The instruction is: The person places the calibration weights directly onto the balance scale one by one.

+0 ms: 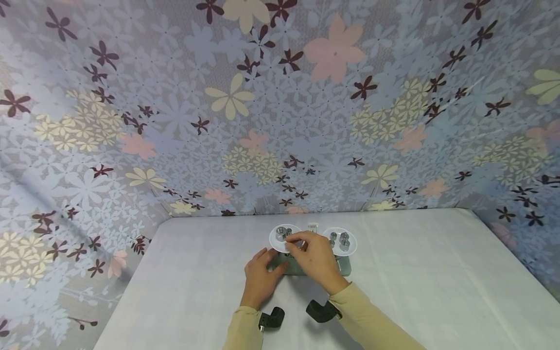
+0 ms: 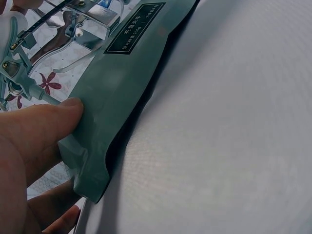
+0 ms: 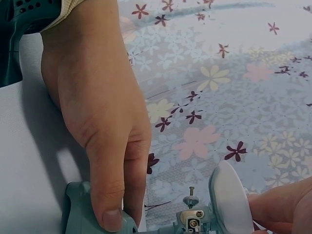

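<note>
A green pan balance stands on the table, with a dark label on its base. My left hand grips the left end of the base; its thumb lies on top, the other fingers around the end. My right hand reaches over to the left white pan, thumb and index fingertips close together beside shiny metal weights. Whether they pinch a weight is too small to tell. On the right white pan sit several more metal weights.
The white-covered table spreads to both sides of the balance. Behind it rises a flower-patterned cloth. A small clear object stands behind the balance, between the pans. Dark camera mounts sit on both wrists.
</note>
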The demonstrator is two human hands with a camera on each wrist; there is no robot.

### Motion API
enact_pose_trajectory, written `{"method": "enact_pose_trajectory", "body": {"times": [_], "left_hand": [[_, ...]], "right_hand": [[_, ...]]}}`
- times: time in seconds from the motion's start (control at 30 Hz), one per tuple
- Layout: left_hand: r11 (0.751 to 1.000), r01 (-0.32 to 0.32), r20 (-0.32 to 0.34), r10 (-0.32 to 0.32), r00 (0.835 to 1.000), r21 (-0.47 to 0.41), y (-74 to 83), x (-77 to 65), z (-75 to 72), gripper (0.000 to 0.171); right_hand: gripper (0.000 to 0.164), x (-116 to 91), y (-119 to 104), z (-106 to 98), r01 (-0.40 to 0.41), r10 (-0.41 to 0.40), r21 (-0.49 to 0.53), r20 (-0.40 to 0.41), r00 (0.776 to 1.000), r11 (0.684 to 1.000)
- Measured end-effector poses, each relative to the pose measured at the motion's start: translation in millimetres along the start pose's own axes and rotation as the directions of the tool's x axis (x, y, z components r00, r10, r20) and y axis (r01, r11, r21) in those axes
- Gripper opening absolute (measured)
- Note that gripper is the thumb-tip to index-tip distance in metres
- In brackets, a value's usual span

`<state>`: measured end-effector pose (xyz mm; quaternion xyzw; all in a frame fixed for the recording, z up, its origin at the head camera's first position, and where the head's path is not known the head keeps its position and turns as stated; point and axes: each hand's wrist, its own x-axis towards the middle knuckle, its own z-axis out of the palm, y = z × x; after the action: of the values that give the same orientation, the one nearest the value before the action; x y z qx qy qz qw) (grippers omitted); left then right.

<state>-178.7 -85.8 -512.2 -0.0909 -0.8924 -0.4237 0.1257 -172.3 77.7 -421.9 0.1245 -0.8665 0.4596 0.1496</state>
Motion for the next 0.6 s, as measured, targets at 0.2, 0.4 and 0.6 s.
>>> {"method": "enact_pose_trajectory", "body": {"times": [0.2,0.4,0.6], "left_hand": [[1.000,0.000,0.001,0.000,1.000,0.004,-1.7,-1.0,0.9,0.041],[1.000,-0.005,-0.012,0.005,1.000,0.001,-1.2,-1.9,-0.4,0.041],[1.000,-0.017,-0.012,0.017,1.000,-0.003,0.4,-1.3,-0.6,0.040]], "right_hand": [[0.010,-1.0,-0.9,-1.8,-0.015,0.015,0.007,-0.009,1.000,1.000],[0.013,-4.3,-3.1,-7.9,-0.002,0.002,0.019,-0.029,1.000,1.000],[0.013,-8.5,-2.2,-15.4,0.009,-0.007,0.030,-0.044,0.999,1.000]]}}
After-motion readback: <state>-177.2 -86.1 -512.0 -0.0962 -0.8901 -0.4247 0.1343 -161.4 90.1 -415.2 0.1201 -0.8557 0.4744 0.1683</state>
